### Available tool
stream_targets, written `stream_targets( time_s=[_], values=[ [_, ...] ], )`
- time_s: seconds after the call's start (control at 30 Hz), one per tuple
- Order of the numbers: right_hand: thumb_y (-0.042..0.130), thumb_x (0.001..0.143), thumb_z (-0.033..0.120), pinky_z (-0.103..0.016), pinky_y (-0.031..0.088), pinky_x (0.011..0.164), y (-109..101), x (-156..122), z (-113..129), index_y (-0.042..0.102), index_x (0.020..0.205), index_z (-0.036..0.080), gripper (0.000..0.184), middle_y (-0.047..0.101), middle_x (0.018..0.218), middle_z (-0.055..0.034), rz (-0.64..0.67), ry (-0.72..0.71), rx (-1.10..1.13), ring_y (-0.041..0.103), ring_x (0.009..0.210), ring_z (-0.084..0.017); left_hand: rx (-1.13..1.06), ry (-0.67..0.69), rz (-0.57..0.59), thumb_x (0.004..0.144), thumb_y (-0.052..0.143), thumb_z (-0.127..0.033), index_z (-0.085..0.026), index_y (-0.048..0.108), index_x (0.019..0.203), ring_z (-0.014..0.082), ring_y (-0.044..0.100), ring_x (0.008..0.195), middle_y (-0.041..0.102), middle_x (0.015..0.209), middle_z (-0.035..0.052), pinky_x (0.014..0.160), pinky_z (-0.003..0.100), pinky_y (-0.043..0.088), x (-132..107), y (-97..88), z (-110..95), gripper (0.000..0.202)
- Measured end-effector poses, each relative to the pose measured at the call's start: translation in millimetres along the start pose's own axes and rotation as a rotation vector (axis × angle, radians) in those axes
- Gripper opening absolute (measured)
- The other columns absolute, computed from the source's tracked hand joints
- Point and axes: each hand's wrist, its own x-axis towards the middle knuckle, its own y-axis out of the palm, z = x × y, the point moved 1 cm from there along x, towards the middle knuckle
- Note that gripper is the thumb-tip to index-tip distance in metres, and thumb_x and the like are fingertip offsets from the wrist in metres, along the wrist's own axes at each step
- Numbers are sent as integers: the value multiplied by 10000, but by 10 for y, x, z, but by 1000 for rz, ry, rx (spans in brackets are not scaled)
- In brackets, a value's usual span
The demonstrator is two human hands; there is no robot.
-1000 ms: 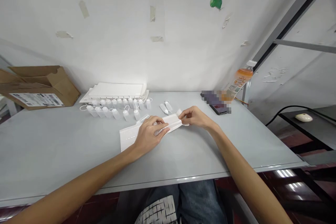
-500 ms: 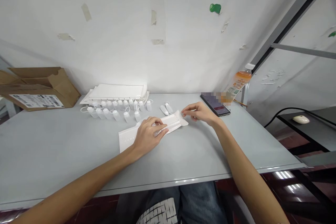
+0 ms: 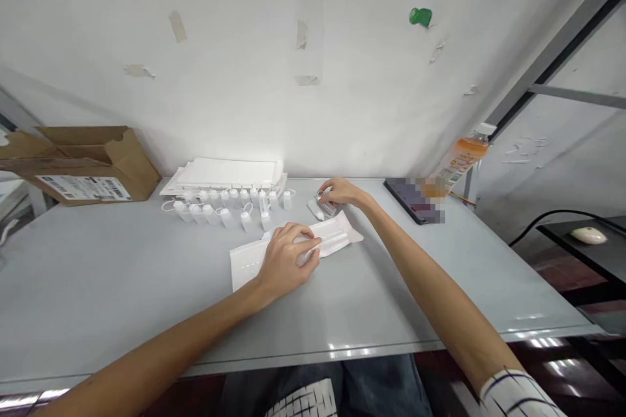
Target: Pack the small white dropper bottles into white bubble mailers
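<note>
Both busy: left grip (image 3: 292,258) curled on the pouch (image 3: 247,264); right grip (image 3: 337,192) pinched a vial (image 3: 326,208) at 1 o'clock. Clumsy lift might've toppled the row (image 3: 225,216).

phone (image 3: 415,199) pixelated, small piece (image 3: 317,211) under fingers (image 3: 330,193) unclear

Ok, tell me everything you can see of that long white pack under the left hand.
The long white pack is a flat, narrow strip, glossy like plastic or coated paper, with a raised ridge toward its right end. It lies flat on the grey table, slanted, right end farther away. The left hand rests on its middle, fingers curled over it. The right hand is off it, beyond its far end.
</note>
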Motion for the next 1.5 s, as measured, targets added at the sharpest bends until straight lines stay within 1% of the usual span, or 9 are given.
stream_targets(
  time_s=[0.17,0.3,0.43,0.57,0.83,1.03,1.23,1.4,1.5],
  values=[
    [662,714,182,-221,383,432,-89,-148,-295,665,1049,118,341,543,567,25,-181,63,518,480,483,-100,-22,28,-19,879,553,-185,-192,751,958,248,643,1056,715,1099,91,870,423,476,-20,37,26,214],
    [625,729,189,-239,453,439,-188,-482,-507,651,1048,134,324,563,658,7,-320,49,820,515,502,-104,-26,42,-28,884,547,-189,-194,749,974,251,651,1062,725,1108,84,882,435,489,-27,48,38,221],
    [658,702,192,-240,480,462,-173,-849,-546,654,1003,148,304,607,732,-19,-364,38,890,573,549,-113,-22,46,-17,890,535,-186,-199,747,975,253,652,1067,730,1097,79,872,438,493,-20,39,34,229],
    [676,681,193,-237,484,472,-121,-985,-457,647,899,155,223,621,743,-28,-406,28,832,604,581,-128,-31,45,-18,891,535,-189,-198,749,953,251,655,1056,730,1084,81,862,440,492,-19,43,36,223],
    [705,699,299,-221,404,454,-22,-984,-393,683,773,140,176,684,794,-75,-125,70,610,618,604,-140,-45,38,-13,885,551,-186,-188,746,974,254,652,1059,725,1084,87,875,449,494,-29,58,47,215],
    [719,681,363,-245,214,453,-25,-1017,-455,761,750,120,257,524,536,19,89,-7,380,342,492,-69,-50,38,-3,881,560,-181,-189,732,986,252,645,1071,722,1102,86,892,445,497,-26,36,28,203],
    [615,685,264,-251,260,530,83,-1018,-370,730,650,131,179,471,529,36,260,-193,385,330,551,-78,-47,49,-3,882,555,-182,-193,705,1023,252,641,1070,705,1129,90,882,439,495,-18,25,18,206],
    [669,643,279,-263,369,604,53,-1009,-401,776,815,128,252,650,693,-27,150,-130,423,491,656,-129,-44,56,-1,881,562,-192,-180,700,1018,255,641,1066,706,1115,97,880,440,496,-21,26,22,194],
    [639,619,249,-252,335,559,105,-982,-405,756,721,117,204,567,580,11,168,-154,433,431,582,-103,-47,53,-6,885,561,-195,-175,697,1017,253,639,1065,705,1109,100,877,435,493,-22,21,19,191]
  ],
)
